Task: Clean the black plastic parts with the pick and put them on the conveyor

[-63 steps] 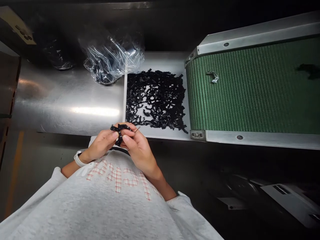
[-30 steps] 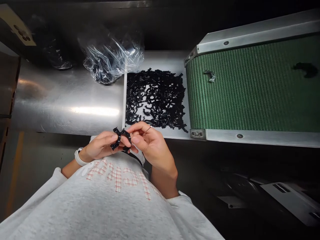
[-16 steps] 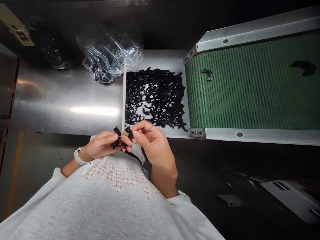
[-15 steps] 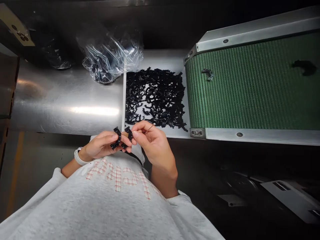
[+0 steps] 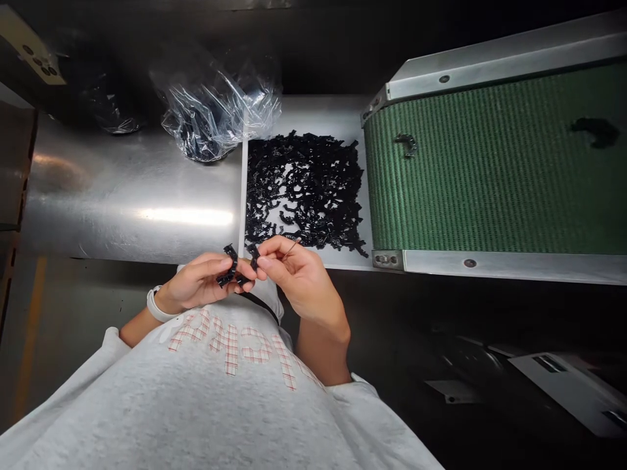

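In front of my body, my left hand (image 5: 203, 281) is closed on a small curved black plastic part (image 5: 228, 264), pinched between thumb and fingers. A second black plastic part (image 5: 253, 254) stands between the two hands, its upper end by the fingertips of my right hand (image 5: 296, 277). My right thumb and forefinger are pinched on this second part. A thin brownish stick-like thing (image 5: 294, 247) pokes out above my curled right fingers; its kind is unclear. Beyond the hands, a pile of similar black parts (image 5: 318, 189) covers much of a white tray (image 5: 363, 215).
A green conveyor belt (image 5: 465, 176) with metal side rails (image 5: 514, 266) stands to the right, carrying a curved part (image 5: 407, 143) and a darker one (image 5: 595, 132). Left are a steel table (image 5: 122, 183) and a clear plastic bag (image 5: 210, 124) with dark contents. A white panel (image 5: 563, 385) lies lower right.
Both hands stay in nearly the same place, still gripping the black parts. The parts have tilted slightly between the fingers. The two parts on the green belt look almost unmoved.
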`<state>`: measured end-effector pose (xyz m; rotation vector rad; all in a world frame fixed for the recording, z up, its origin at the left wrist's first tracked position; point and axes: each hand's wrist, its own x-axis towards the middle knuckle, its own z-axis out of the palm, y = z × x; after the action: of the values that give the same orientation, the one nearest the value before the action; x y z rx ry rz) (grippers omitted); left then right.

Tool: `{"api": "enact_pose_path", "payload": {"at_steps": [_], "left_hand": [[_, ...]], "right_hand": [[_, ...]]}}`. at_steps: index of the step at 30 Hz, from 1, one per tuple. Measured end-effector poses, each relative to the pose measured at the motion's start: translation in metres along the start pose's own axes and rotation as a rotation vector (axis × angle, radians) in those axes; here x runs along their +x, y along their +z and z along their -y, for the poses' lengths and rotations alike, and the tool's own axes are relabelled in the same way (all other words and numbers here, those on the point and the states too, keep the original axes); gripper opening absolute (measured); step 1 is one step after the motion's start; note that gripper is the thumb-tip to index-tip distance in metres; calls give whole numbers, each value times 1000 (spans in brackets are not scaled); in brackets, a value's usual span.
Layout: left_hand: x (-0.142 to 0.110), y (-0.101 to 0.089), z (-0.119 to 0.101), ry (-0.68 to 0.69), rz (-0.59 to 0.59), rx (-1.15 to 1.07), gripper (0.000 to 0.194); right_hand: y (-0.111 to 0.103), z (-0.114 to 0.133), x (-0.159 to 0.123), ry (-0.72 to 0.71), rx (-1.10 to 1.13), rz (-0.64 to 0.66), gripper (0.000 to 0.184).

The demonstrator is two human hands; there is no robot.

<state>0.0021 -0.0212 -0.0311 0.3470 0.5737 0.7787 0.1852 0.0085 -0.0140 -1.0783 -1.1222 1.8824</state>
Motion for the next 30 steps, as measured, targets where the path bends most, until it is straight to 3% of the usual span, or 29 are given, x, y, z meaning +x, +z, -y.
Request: {"api": "enact_pose_path", "payload": {"at_steps": [7, 15, 24, 30], "left_hand": [[-1, -3, -1, -16, -38, -21, 21], [2, 2, -3, 28, -61, -88, 22], [3, -3, 2, 35, -94, -41, 20], [2, -4, 2, 55, -90, -27, 20]], "right_hand": [[0, -1, 3, -12, 29, 48, 48], [-1, -2, -2, -35, 0, -18, 48], [12, -9, -5, -69, 16, -35, 30], [18, -13, -7, -73, -19, -117, 21]]}}
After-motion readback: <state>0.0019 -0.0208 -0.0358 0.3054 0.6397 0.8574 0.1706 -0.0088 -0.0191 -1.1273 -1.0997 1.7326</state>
